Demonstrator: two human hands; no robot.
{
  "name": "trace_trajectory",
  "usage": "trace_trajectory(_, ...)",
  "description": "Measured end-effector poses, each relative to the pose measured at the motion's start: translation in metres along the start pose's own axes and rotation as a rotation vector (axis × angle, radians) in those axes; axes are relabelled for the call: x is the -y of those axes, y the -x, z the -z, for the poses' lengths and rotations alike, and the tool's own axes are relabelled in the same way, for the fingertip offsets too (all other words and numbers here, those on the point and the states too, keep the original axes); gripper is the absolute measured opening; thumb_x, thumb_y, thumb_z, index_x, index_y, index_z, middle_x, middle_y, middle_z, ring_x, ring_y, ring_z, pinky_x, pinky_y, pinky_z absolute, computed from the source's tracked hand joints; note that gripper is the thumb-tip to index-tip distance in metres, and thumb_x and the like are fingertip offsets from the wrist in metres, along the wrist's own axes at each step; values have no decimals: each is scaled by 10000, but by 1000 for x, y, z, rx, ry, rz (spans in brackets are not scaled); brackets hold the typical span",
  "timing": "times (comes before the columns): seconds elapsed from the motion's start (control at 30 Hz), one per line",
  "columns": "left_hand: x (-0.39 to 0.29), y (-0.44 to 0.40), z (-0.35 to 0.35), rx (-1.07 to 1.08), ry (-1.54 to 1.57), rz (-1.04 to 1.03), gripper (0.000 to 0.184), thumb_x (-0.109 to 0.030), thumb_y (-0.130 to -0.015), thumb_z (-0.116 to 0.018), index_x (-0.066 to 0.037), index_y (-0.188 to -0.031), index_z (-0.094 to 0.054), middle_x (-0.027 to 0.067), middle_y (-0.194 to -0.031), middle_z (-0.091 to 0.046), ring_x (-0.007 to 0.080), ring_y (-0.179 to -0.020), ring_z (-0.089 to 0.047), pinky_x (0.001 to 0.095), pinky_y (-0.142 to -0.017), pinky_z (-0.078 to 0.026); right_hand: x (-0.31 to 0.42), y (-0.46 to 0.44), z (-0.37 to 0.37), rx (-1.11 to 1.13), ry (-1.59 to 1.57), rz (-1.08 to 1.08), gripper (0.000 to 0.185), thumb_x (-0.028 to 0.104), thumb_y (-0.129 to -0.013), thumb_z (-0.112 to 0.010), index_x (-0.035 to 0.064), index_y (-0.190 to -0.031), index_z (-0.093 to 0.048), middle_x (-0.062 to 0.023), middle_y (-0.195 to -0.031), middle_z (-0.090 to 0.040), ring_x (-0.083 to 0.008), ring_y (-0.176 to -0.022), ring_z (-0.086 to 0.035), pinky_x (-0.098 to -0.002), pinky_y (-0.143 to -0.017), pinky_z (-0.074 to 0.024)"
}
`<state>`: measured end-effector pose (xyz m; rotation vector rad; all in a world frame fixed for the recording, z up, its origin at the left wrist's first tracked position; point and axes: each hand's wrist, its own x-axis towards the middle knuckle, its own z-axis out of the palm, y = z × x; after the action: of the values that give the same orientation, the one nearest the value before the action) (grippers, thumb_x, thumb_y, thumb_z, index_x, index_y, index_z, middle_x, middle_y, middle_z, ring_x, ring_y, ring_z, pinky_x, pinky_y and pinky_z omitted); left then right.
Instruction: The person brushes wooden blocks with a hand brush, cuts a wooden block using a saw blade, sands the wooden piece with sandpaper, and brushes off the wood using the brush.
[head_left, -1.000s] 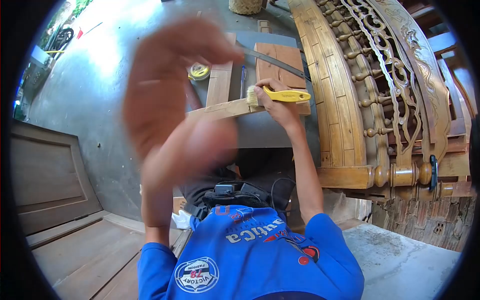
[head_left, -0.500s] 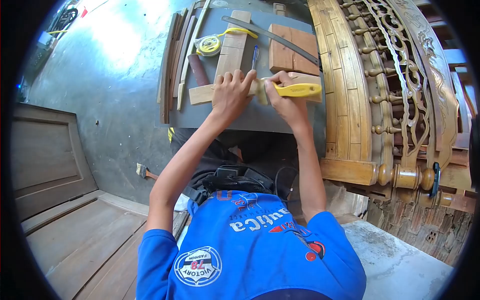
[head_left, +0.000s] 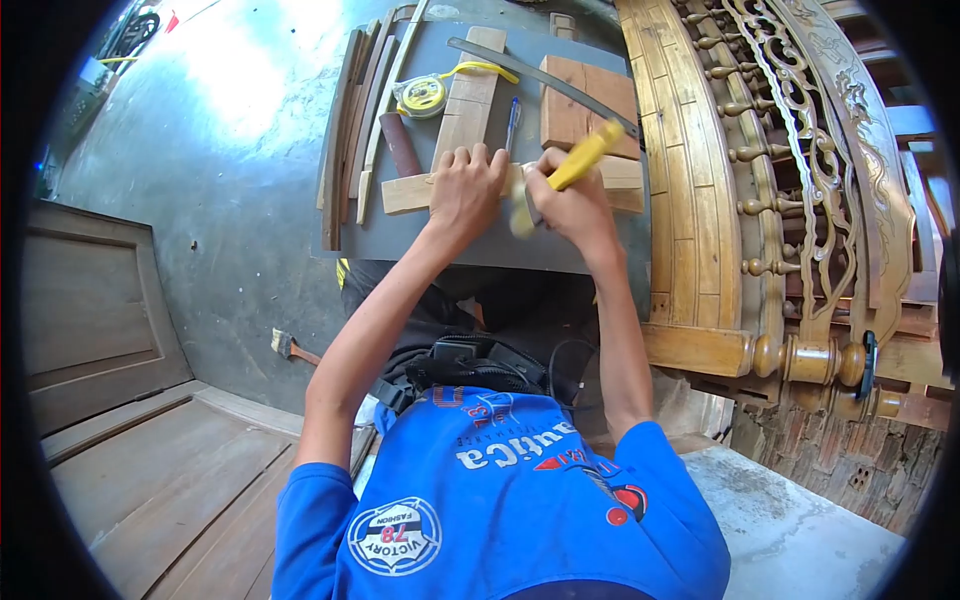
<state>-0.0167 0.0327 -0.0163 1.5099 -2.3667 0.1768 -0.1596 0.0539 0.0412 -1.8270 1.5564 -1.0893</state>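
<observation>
My left hand (head_left: 466,195) is closed over a pale wooden bar (head_left: 405,195) that lies crosswise near the front edge of a grey board (head_left: 400,240). In my right hand (head_left: 575,210) is a yellow-handled brush (head_left: 588,155), its handle tilted up to the right. The blurred bristles point down at the bar's front side. Behind my left hand lies a marked wooden piece (head_left: 468,105), with a blue pen (head_left: 513,125) on its right. A reddish-brown block (head_left: 575,105) sits behind my right hand.
A yellow tape measure (head_left: 422,96), a dark red cylinder (head_left: 400,145), a metal strip (head_left: 560,85) and thin wooden strips (head_left: 345,130) lie on the board. Carved wooden furniture (head_left: 690,180) stands close on the right. Another brush (head_left: 283,343) is at the lower left.
My left hand has come down from the raised position onto the bar. The brush in my right hand has swung from nearly level to tilted, handle upward.
</observation>
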Motion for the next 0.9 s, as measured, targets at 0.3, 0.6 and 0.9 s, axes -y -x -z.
trace_trajectory(0.3,2,-3,-1,-36,15,2,311,-101,-596,-633,-72,-878,-505,100,-827,-545,272,-785,-561,369,-700,-416,19,-9,3,-40,-55,-56,146,125,-785,-545,-11,-732,-546,-193,-635,-570,-347,-625,-582,-386,-596,-452)
trace_trajectory(0.6,3,-6,13,50,58,-15,238,-84,-642,-602,-64,-871,-541,130,-850,-578,277,-837,-587,361,-731,-440,18,-17,-3,-53,72,10,190,155,-769,-530,-24,-721,-573,-233,-684,-584,-384,-714,-591,-421,-648,-458)
trace_trajectory(0.9,10,-16,22,207,144,-33,403,-167,-565,-702,-58,-904,-514,134,-836,-605,276,-827,-606,364,-730,-462,23,-13,10,52,89,-82,166,148,-811,-535,-6,-756,-562,-182,-658,-573,-299,-624,-576,-374,-599,-446)
